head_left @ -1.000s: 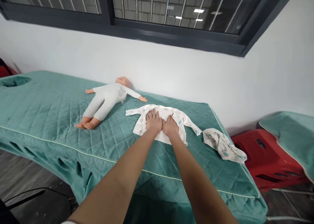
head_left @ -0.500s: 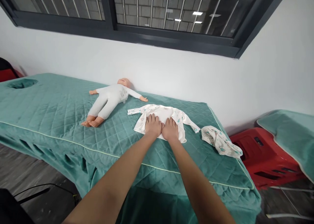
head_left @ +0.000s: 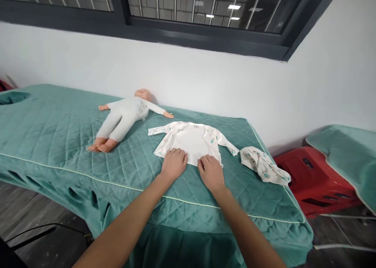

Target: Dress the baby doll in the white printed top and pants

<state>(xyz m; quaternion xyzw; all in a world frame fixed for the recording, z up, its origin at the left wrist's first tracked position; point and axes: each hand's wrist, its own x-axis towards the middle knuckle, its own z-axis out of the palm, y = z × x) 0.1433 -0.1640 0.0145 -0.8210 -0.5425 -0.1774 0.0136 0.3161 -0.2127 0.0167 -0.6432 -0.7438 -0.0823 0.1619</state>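
Observation:
A white baby shirt (head_left: 192, 141) with small coloured prints on its sleeves and front panels lies spread open on the green quilted bed cover, its sleeves out to both sides. My left hand (head_left: 174, 165) rests palm down at the shirt's lower left edge, fingers slightly bent over the hem. At the lower right edge, my right hand (head_left: 212, 173) lies the same way, its fingertips touching the cloth. Neither hand visibly grips it. A crumpled printed cloth garment (head_left: 263, 165) sits right of the shirt. To the left, a baby doll (head_left: 125, 113) in white lies face up.
The green quilted cover (head_left: 58, 131) drapes over the bed's front edge. A white wall (head_left: 205, 80) and a dark window frame (head_left: 176, 35) stand behind. Red plastic stools (head_left: 314, 178) are beyond the right end, partly under green cloth (head_left: 349, 150). A cable (head_left: 49, 225) runs at lower left.
Both hands have slid down the shirt toward me and moved apart, from its middle to its lower hem. More of the shirt's white inside now shows. The view has shifted slightly.

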